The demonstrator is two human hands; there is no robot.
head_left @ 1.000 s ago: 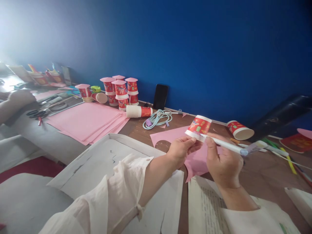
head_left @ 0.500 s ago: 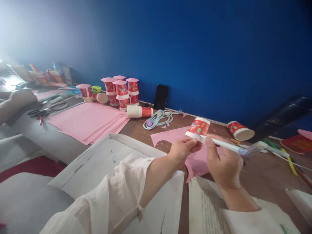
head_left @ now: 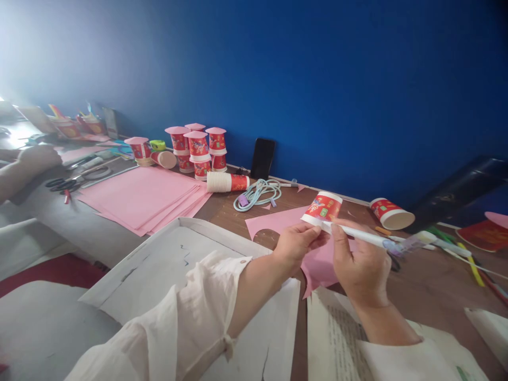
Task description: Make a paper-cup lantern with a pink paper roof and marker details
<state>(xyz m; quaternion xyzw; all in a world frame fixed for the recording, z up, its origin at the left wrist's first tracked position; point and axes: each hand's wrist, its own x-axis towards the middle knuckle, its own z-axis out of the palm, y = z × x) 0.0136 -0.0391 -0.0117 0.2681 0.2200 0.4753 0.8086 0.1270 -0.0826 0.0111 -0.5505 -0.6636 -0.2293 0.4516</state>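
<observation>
My left hand (head_left: 296, 242) pinches a red printed paper cup (head_left: 323, 205) by the white band along its lower edge. The cup leans a little, over a cut sheet of pink paper (head_left: 323, 264). Between the thumb and fingers of my right hand (head_left: 359, 264) is a white pen (head_left: 363, 234) with a clear purplish cap on its back end. Its tip meets the cup's white band, close to my left thumb. Whether it leaves a mark is too small to see.
Stacked red cups with pink discs (head_left: 197, 148) stand by the blue wall. Nearby are nested cups (head_left: 227, 182), a coiled cable (head_left: 260, 194), a phone (head_left: 262, 159), pink sheets (head_left: 145, 198) and scissors (head_left: 73, 181). A lone cup (head_left: 391, 214) lies right. Another person's hand (head_left: 39, 159) rests far left.
My right hand and the pen have shifted slightly to the left along the cup's white band. My left hand and the cup stay nearly still.
</observation>
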